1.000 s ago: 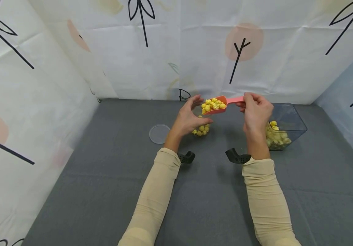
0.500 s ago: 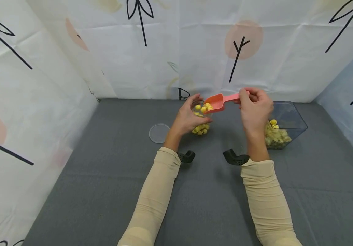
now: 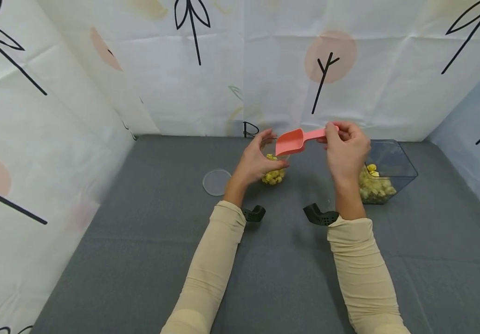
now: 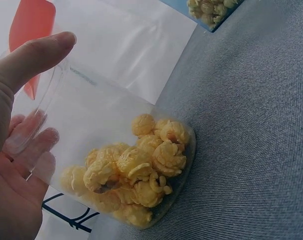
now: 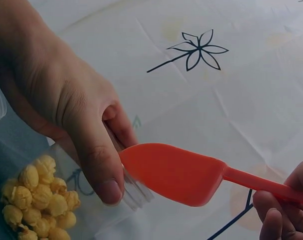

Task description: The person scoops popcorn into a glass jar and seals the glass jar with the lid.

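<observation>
A clear plastic jar (image 4: 106,100) stands on the grey cloth with yellow popcorn (image 4: 136,165) heaped in its lower part. My left hand (image 3: 253,158) grips it near the rim, thumb on one side and fingers on the other. Over the jar's mouth tilts a coral-red scoop (image 3: 291,142), its bowl bare of popcorn in the head view and its tip right at the rim. My right hand (image 3: 346,150) pinches the scoop's handle (image 5: 264,186) between thumb and fingers. In the right wrist view the scoop's underside shows.
A clear rectangular bin (image 3: 392,160) with more popcorn stands at the right, beyond my right wrist. Left of the jar, a round clear lid (image 3: 216,182) lies flat on the grey table cloth (image 3: 160,195). Printed white fabric (image 3: 265,69) hangs behind and at the sides.
The popcorn that filled the scoop has slid into the jar as the scoop tipped leftward over its mouth. The left hand has stayed in place around the jar.
</observation>
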Demonstrator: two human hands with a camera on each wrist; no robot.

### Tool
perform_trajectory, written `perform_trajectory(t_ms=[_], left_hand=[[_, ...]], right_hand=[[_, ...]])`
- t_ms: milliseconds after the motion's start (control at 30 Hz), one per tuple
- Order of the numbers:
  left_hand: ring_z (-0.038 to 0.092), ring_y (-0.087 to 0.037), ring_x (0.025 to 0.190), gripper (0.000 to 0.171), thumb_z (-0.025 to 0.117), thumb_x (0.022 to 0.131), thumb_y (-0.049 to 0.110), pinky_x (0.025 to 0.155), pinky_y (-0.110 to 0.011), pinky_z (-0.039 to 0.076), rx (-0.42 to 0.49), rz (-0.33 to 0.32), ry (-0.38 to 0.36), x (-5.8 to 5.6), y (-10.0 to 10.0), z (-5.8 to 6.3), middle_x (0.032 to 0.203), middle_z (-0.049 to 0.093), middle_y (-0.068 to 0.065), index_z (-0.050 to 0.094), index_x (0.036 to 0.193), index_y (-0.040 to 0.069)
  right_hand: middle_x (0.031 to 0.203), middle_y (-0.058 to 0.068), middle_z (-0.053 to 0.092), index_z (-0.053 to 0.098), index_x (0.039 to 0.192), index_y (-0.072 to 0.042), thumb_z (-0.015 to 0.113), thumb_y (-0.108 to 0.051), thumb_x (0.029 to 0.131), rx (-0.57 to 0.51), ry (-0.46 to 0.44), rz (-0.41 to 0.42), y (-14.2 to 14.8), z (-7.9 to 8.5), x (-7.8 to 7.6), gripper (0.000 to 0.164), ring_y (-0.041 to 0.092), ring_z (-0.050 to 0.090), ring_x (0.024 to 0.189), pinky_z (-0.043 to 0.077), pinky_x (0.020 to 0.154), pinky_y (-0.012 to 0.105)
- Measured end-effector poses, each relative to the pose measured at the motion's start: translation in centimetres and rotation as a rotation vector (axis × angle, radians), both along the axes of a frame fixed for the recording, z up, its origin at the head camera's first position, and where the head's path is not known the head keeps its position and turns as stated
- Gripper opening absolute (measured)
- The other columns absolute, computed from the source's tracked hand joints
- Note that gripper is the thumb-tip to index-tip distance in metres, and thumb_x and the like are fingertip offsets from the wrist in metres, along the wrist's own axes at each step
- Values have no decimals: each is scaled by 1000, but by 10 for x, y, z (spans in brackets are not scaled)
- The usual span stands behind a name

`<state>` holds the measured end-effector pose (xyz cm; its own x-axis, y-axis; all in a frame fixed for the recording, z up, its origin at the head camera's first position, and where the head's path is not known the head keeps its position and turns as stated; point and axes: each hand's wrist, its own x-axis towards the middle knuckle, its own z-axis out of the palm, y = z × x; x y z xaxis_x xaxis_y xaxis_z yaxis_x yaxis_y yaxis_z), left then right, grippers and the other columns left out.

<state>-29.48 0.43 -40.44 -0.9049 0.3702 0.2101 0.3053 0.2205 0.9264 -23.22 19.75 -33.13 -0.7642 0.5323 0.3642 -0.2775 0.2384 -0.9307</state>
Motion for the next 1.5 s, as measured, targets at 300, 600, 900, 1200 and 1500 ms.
perform_trajectory(t_ms=[300,600,900,1200,1500], left_hand=[[40,-12,149,108,93,75,26,108,-42,50,3,3,-26,-1,1,-5,153,50,5,28,161,16],[40,-16,149,109,93,75,27,113,-45,47,-60,14,-7,-3,5,0,155,48,3,28,161,17],[38,-18,149,112,93,74,34,119,-48,39,-144,35,39,2,7,4,158,43,5,26,162,20],[38,-16,147,107,91,74,43,119,-45,38,-175,106,145,5,4,15,158,41,5,31,160,23],[35,-12,148,104,89,77,43,119,-45,37,-123,113,221,11,10,29,161,38,8,30,160,24]], right_hand=[[78,-9,73,73,110,2,69,-22,97,-21,-1,23,4,-5,-1,28,0,69,62,55,64,15],[74,-7,74,73,105,2,68,-16,95,-100,51,-5,11,-2,-1,21,2,69,59,56,62,16],[78,-1,74,73,107,0,69,-16,95,-149,69,-22,17,-2,4,20,5,70,61,55,62,16],[75,3,75,73,103,3,70,-9,94,-282,171,3,27,6,10,15,8,68,56,54,58,17],[75,2,72,72,101,0,72,-8,93,-346,190,-26,38,8,7,11,10,69,57,53,57,18]])
